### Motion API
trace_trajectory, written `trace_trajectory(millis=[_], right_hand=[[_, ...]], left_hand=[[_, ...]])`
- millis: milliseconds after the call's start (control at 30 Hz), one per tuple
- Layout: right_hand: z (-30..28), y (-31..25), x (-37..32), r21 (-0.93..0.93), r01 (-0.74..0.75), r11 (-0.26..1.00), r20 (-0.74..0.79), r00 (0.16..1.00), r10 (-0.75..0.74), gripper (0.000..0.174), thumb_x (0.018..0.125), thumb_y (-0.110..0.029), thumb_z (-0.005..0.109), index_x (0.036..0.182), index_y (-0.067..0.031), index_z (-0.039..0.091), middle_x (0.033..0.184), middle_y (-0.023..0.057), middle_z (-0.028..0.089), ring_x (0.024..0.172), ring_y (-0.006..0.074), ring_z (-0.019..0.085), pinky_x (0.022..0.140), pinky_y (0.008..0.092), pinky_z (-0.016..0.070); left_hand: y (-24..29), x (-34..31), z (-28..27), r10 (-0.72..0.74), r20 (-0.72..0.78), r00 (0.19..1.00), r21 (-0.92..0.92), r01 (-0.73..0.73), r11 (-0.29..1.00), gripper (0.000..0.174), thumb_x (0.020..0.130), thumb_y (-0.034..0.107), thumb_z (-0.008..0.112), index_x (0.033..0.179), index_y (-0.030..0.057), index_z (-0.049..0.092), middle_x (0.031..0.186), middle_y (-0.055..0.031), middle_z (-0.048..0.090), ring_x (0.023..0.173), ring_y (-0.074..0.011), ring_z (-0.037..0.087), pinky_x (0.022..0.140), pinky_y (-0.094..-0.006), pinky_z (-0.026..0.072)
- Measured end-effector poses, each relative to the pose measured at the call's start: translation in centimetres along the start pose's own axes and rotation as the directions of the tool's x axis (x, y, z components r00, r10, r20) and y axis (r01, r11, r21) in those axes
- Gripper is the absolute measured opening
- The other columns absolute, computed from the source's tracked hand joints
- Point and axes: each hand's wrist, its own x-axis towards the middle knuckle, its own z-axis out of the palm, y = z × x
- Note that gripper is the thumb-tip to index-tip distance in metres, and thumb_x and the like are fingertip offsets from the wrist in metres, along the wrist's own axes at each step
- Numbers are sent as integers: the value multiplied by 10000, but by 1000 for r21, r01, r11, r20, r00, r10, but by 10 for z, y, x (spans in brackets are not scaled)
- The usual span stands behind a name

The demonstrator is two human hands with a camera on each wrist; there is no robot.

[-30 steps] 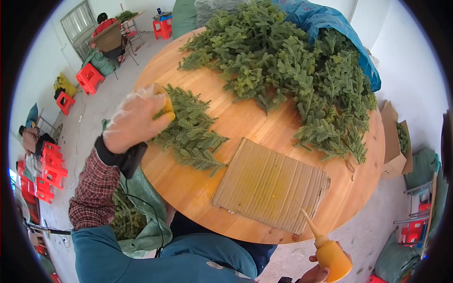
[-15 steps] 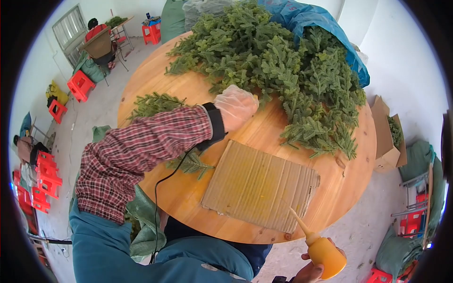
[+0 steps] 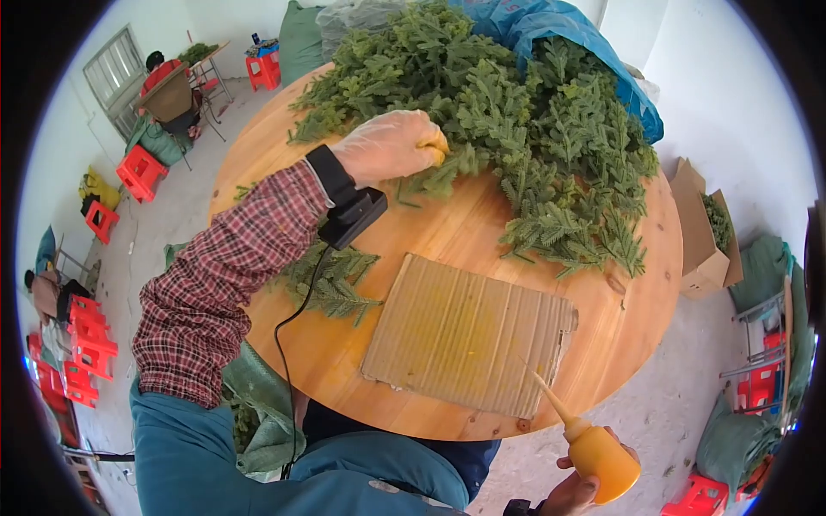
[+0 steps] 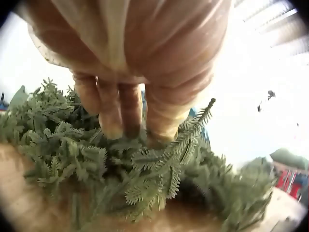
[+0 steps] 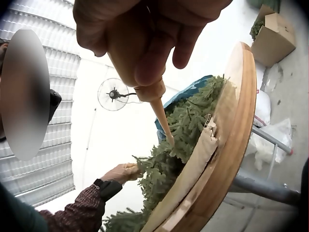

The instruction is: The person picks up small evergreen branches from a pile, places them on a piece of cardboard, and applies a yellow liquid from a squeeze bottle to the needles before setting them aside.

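Observation:
My gloved left hand point(image 3: 391, 148) is at the near edge of the large pile of green sprigs point(image 3: 482, 95). Its fingers pinch a sprig point(image 3: 443, 176); in the left wrist view that sprig point(image 4: 169, 159) slants below the fingertips, its bare stem end up at the right. At the lower right, my right hand point(image 3: 575, 492) grips a yellow bottle point(image 3: 602, 460), the long thin nozzle pointing up and left over the cardboard's corner. The ridged cardboard point(image 3: 465, 335), stained yellow, lies flat on the round wooden table point(image 3: 344, 378). A smaller group of sprigs point(image 3: 331, 284) is partly hidden behind my left forearm.
A blue plastic bag point(image 3: 568, 39) lies behind the pile. An open cardboard box point(image 3: 705, 241) with greenery stands right of the table. Below its left edge is a green sack point(image 3: 267, 413). Red stools point(image 3: 140, 172) and seated people are in the left background; a cable hangs from my left wrist.
My left hand has moved from the small group at the left over to the large pile, and now pinches a sprig there. The right hand keeps its grip on the bottle near the same spot.

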Motion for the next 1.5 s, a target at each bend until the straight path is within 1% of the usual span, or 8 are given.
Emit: trace_trajectory(millis=[200,367,467,533,733,967,1267,1500], right_hand=[[-1,3,0,-2,6,1000,9,1000,-6,829,879,-641,627,1323,21,402,1159,255,614,693,279,621,603,345,510],[-10,4,-2,20,-6,1000,15,1000,6,829,884,-637,624,1328,26,398,1189,252,606,734,291,636,598,352,520],[-15,4,-3,-4,-17,1000,-4,1000,17,839,886,-646,620,1322,34,390,1209,251,604,785,304,663,629,356,543],[-18,5,-4,27,-49,998,13,999,48,850,851,-645,665,1304,16,379,1197,270,603,862,327,659,715,393,539],[-14,14,-2,98,-152,983,46,988,148,896,762,-642,775,1259,-28,352,1165,320,600,1054,383,651,933,486,531],[26,12,9,42,-55,998,-85,995,59,1020,744,-752,697,1297,33,353,1187,221,571,793,272,701,527,281,579],[42,20,24,28,-23,999,89,996,21,1016,761,-766,663,1314,31,363,1209,214,574,731,236,686,423,250,527],[39,31,34,-104,167,980,202,969,-144,988,790,-749,655,1313,43,381,1195,189,565,1022,288,642,823,390,565]], left_hand=[[7,-14,-31,-117,230,966,-429,208,879,245,933,225,569,1024,26,678,919,-115,648,869,-272,632,796,-372,492],[58,-52,-30,97,-14,995,264,-89,960,188,921,218,581,886,42,638,772,-79,594,735,-235,601,691,-368,485],[106,-101,10,405,-210,890,864,-25,502,263,919,233,582,688,130,508,614,-19,416,629,-171,512,594,-362,434],[138,-129,23,293,113,949,733,-279,621,181,914,230,594,789,100,575,641,-13,461,644,-179,533,610,-346,429],[146,-160,13,166,211,963,292,-224,930,227,916,225,597,1055,49,629,737,-29,515,701,-184,555,653,-335,439],[137,-171,31,196,78,977,207,-209,956,414,940,208,555,1298,0,577,1046,-125,623,970,-254,628,801,-374,497],[147,-187,54,122,225,967,262,-181,948,441,824,192,637,1241,48,623,1296,-158,587,1220,-296,575,908,-367,485],[148,-195,53,111,216,970,260,-167,951,441,821,199,636,1232,40,620,1335,-167,577,1263,-322,552,955,-389,484]])
